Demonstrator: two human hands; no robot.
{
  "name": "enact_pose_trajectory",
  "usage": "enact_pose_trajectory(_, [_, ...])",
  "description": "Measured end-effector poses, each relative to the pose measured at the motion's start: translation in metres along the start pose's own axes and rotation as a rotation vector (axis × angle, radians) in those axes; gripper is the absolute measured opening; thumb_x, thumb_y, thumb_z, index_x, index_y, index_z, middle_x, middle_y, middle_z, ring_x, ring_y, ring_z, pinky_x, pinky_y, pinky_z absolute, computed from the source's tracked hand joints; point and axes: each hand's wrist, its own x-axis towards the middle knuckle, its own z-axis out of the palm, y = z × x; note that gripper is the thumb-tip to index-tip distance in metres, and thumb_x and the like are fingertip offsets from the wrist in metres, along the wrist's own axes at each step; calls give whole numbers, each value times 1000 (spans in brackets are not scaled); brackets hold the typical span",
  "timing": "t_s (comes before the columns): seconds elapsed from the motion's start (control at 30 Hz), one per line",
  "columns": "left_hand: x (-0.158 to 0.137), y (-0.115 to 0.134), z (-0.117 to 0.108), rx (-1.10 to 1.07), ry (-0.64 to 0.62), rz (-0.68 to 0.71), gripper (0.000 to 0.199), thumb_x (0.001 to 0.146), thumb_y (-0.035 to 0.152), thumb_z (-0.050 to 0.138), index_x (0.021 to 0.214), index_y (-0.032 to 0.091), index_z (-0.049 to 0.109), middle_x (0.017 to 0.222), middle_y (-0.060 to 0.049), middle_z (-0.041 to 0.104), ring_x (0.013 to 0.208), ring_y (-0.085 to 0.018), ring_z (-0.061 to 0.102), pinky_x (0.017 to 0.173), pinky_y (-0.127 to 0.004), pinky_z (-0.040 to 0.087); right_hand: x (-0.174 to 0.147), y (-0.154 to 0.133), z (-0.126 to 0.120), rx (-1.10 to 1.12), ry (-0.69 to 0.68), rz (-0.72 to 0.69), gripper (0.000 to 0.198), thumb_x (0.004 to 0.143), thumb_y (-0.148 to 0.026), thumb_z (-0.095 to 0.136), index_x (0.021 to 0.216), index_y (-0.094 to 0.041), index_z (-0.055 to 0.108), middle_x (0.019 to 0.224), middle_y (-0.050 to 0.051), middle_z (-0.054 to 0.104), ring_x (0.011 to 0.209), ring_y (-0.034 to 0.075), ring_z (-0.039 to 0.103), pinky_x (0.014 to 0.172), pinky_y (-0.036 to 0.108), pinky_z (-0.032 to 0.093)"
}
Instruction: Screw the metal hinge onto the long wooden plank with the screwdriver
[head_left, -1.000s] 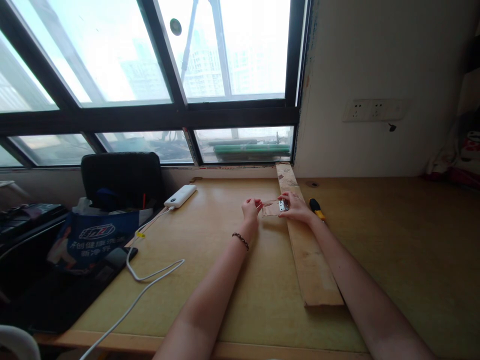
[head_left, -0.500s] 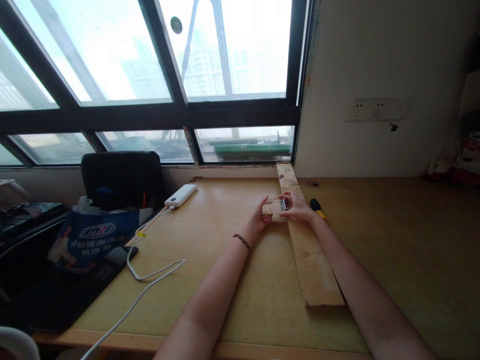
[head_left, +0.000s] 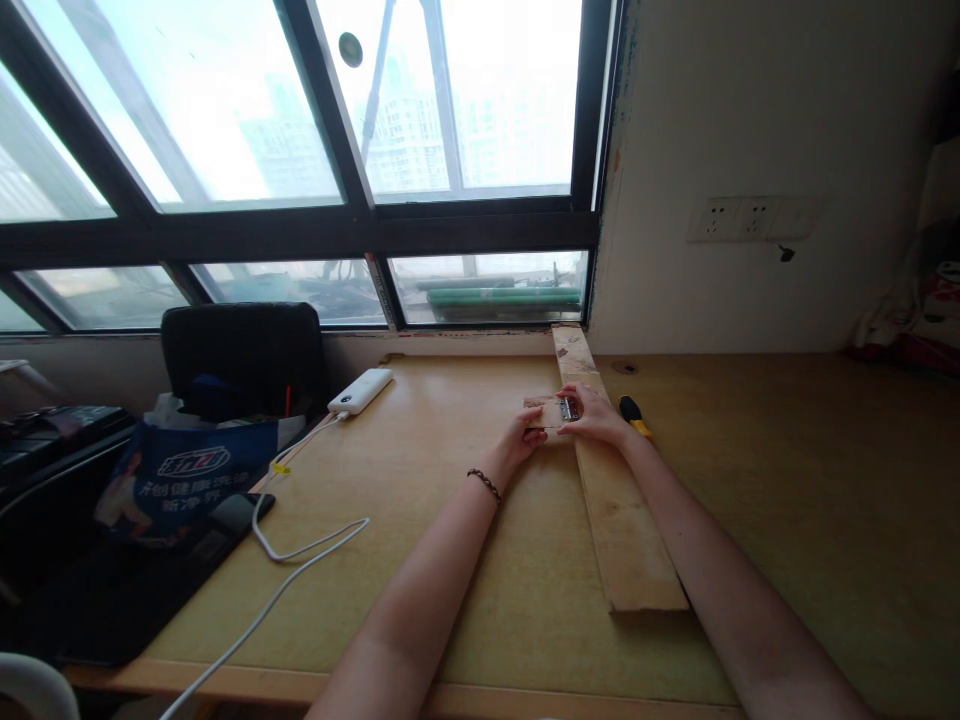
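A small, pale wooden block (head_left: 551, 413) is held over a long wooden board (head_left: 626, 545). My left hand (head_left: 523, 435) grips the block's left end, with the thumb on its near face and the fingers curled below. At the block's right end sits a small silver metal piece with holes, like a hinge (head_left: 568, 408). My right hand (head_left: 596, 413) is closed around that end, thumb and fingers pressing the hinge-like piece against the wood. Just right of my right hand lies a yellow and black tool (head_left: 635, 415), partly hidden by the wrist.
The board runs across the wooden table (head_left: 450, 600) toward the window. A white power bank (head_left: 361, 391) with a white cable (head_left: 300, 570) is at the left. Beyond the table's left edge are a blue bag (head_left: 191, 480) and a black chair (head_left: 244, 350).
My left thumb has shifted from the block's far left edge down onto its face, baring its upper left corner. The right hand keeps its hold almost unchanged.
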Motion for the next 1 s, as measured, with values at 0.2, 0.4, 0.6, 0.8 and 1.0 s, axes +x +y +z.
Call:
enact_pose_trajectory(0.2, [-2, 0, 2, 6, 25, -17, 7, 72, 18, 54, 77, 13, 55, 51, 4, 52, 28, 1, 22, 41, -17, 41, 1, 5, 5, 214, 41, 66, 45, 66, -30, 63, 107, -20, 46, 108, 8, 58, 101, 18, 55, 86, 35, 42])
enact_pose_trajectory(0.4, [-7, -1, 7, -36, 28, -7, 14, 73, 16, 54, 85, 11, 57, 57, 0, 57, 33, -3, 37, 48, -21, 46, 5, 10, 9, 182, 56, 73, 44, 62, -21, 64, 103, -20, 46, 106, 7, 60, 103, 18, 53, 89, 36, 40])
enact_pose_trajectory(0.6, [-12, -7, 13, -227, -35, -47, 14, 72, 16, 54, 85, 10, 56, 67, -5, 60, 44, -7, 49, 53, -24, 48, 6, 14, 11, 241, 49, 89, 44, 62, -20, 63, 103, -20, 45, 106, 6, 60, 102, 17, 54, 88, 34, 41])
enact_pose_trajectory(0.8, [-15, -7, 16, -264, -83, -78, 13, 72, 13, 50, 84, 10, 54, 65, -4, 58, 43, -5, 45, 57, -24, 48, 5, 10, 9, 250, 49, 105, 38, 66, -18, 59, 101, -20, 46, 104, 6, 61, 100, 16, 55, 87, 33, 41])
enact_pose_trajectory(1.0, [-19, -4, 16, -250, -116, -108, 13, 73, 14, 50, 86, 11, 54, 61, -2, 55, 41, -5, 41, 56, -24, 46, 4, 4, 6, 233, 43, 106, 34, 67, -16, 57, 99, -19, 47, 103, 6, 62, 99, 15, 56, 87, 33, 41])
